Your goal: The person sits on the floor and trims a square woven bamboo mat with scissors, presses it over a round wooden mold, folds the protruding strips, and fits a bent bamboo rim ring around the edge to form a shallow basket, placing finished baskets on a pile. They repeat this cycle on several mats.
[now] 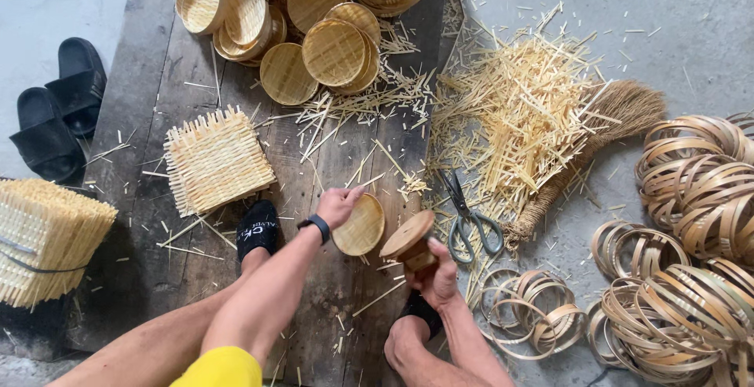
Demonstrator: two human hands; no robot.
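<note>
Yellow shorts at bottom edge, knees up; left hand, its grip closed on the rim of a small round woven bamboo tray, right hand wrapped shut around a round-headed wooden block just right of the tray. Bare plank floor lies open below both grips; scissors lie just right of the right grip, bamboo hoops further right. Above the left grip a pile of round trays, up-left a square woven mat, black sandals far left off the plank edge.
</note>
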